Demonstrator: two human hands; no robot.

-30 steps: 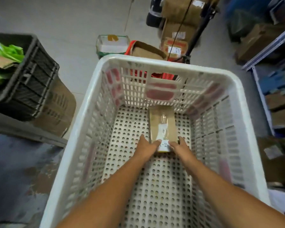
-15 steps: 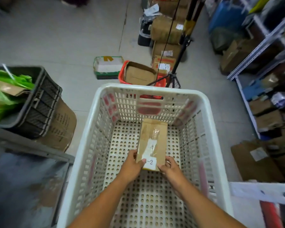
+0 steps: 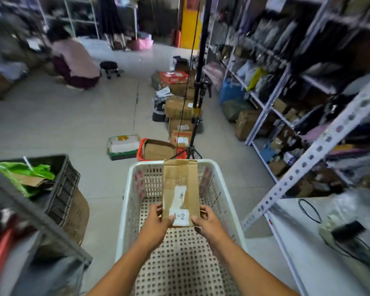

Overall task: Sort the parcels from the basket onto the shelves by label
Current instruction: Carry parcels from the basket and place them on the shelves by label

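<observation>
While both hands hold it up over the white basket (image 3: 124, 210), the brown cardboard parcel (image 3: 181, 182) faces upward so its near end shows a white label (image 3: 181, 216) that reads something like "A-2"; the first character is partly hidden by a thumb. The left hand (image 3: 156, 223) grips the parcel's near left corner, thumb on top and fingers curled round the edge. The right hand (image 3: 207, 221) grips the near right corner in the same way, its fingers wrapped under the side. The parcel is long and flat, with a strip of clear tape and a second pale sticker running down its middle, and its far end reaches up level with the basket's far rim. The perforated floor of the basket shows bare below the forearms.

To the right stands a run of white metal shelves (image 3: 320, 146), slotted uprights slanting across the view, the levels crowded with boxes and bags that are too blurred to read. A white tabletop (image 3: 329, 263) sits in the right foreground with black cables and a dark gadget on it. To the left a black crate (image 3: 62, 184) holds green plastic and scraps of cardboard, resting on a brown box. Beyond the basket a green tray (image 3: 123, 147) and a red tray (image 3: 140, 149) with a cardboard box in it sit on the floor, beside a tripod (image 3: 195, 116) and a stack of cartons. Further back a person (image 3: 73, 60) in a pink top crouches near a small black stool (image 3: 109, 68).
</observation>
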